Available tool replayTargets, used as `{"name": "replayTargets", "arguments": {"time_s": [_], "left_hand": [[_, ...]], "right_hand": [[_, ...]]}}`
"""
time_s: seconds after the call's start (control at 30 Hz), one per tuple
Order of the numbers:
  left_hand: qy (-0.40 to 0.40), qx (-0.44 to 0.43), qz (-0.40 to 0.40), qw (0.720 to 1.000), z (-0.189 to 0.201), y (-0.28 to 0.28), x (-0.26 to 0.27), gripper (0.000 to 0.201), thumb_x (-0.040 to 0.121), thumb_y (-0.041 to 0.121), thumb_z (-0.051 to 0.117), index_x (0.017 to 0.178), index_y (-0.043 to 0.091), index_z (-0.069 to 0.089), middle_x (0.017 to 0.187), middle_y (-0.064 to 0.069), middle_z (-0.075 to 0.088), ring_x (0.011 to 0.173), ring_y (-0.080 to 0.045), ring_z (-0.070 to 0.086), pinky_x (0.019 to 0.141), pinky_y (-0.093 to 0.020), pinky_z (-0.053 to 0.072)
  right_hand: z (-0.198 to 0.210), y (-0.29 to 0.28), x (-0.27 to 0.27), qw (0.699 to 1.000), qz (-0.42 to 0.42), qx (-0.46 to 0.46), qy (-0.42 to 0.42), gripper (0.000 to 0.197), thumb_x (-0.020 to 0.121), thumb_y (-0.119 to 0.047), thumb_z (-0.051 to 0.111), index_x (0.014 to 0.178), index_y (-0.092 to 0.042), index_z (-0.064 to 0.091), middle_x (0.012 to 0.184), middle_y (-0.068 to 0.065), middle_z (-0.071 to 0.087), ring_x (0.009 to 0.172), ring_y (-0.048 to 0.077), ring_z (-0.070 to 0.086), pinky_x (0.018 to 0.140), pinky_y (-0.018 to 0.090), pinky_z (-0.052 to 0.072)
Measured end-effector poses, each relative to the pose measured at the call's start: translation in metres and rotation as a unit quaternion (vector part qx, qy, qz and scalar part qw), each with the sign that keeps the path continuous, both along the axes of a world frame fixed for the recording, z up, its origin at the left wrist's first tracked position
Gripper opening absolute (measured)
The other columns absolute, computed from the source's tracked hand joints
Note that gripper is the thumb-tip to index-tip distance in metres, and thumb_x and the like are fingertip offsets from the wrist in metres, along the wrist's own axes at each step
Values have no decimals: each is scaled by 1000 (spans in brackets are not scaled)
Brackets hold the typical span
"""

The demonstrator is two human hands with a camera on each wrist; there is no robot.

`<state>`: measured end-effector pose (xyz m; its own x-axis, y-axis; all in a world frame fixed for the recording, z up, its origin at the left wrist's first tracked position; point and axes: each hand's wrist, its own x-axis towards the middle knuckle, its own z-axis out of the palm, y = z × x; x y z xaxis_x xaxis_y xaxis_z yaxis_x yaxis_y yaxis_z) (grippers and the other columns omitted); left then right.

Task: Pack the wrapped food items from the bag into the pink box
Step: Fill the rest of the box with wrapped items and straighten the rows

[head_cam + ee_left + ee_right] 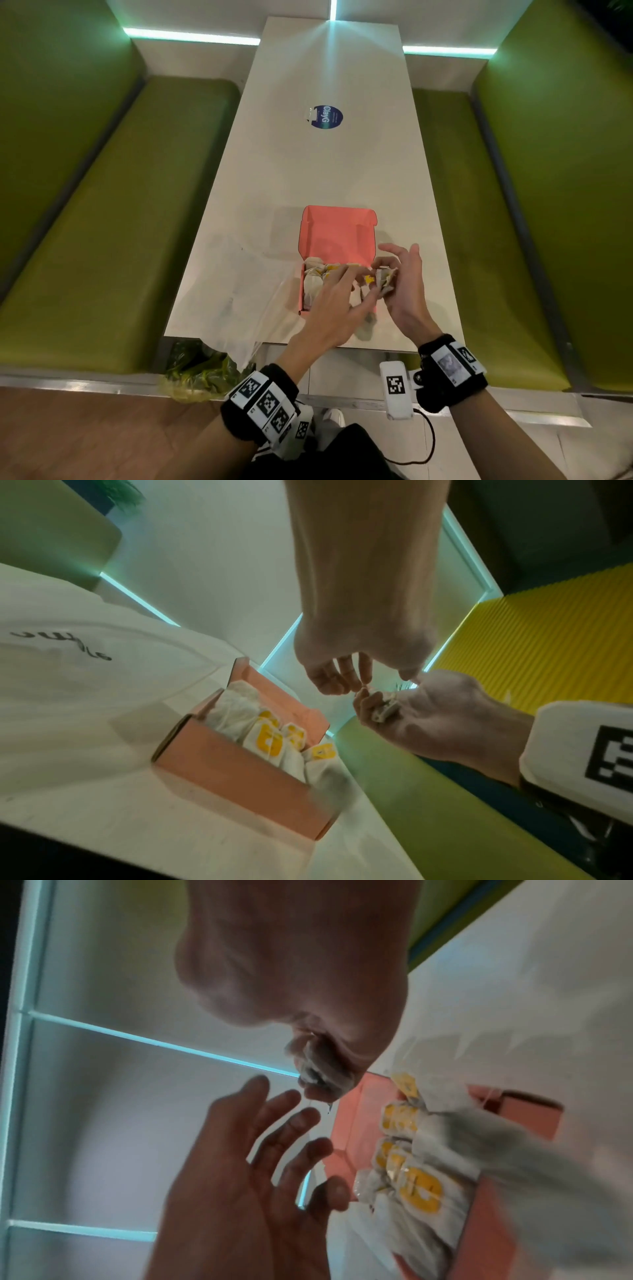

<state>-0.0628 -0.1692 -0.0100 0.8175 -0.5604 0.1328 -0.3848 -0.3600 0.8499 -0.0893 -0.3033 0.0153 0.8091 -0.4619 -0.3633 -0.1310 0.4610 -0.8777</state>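
The pink box (337, 233) stands open near the table's front edge, its lid tipped back. Several white wrapped food items (317, 284) with yellow labels fill it, seen close in the left wrist view (270, 739) and the right wrist view (421, 1185). My left hand (356, 287) hovers over the box's right half with its fingers spread (284, 1123) and holds nothing. At the box's right edge my right hand (394, 274) pinches a small crumpled white wrapped item (385, 279), also seen in the left wrist view (383, 710). The white plastic bag (239, 291) lies flat to the left of the box.
A round blue sticker (327, 117) sits on the white table (325, 171) further back. Green benches (85, 240) run along both long sides. A clear bag of green leaves (202, 373) lies below the table's front left corner.
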Motion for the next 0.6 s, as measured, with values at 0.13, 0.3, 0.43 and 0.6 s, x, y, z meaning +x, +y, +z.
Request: {"name": "replayTargets", "arguments": {"time_s": [0.13, 0.3, 0.43, 0.6], "left_hand": [[27, 18, 10, 999, -10, -3, -2, 32, 96, 39, 60, 123, 20, 55, 114, 6, 53, 97, -11, 53, 86, -32, 48], [-28, 64, 31, 997, -32, 35, 8, 12, 98, 28, 53, 106, 20, 56, 105, 5, 53, 92, -18, 52, 80, -39, 50], [-96, 117, -54, 987, -43, 59, 9, 15, 95, 28, 51, 96, 17, 60, 93, 2, 58, 84, -22, 54, 71, -41, 50], [-151, 209, -186, 948, -53, 44, -12, 23, 93, 27, 53, 108, 13, 64, 111, -2, 64, 97, -21, 61, 77, -37, 54]], "right_hand": [[-9, 8, 10, 999, -16, -25, 23, 47, 104, -48, 31, 110, -12, 61, 81, 4, 55, 62, 17, 51, 58, 32, 43], [-29, -12, -24, 958, 9, -282, 43, 10, 100, -18, 54, 96, -15, 62, 86, -2, 61, 73, 11, 53, 63, 26, 44], [-45, -15, -57, 889, 130, -435, 61, 7, 90, -10, 67, 92, -16, 66, 89, -6, 66, 82, 0, 58, 70, 9, 43], [-63, -5, -59, 882, 154, -440, 62, 11, 89, -6, 67, 88, -17, 67, 87, -9, 67, 83, 3, 60, 72, 10, 43]]}}
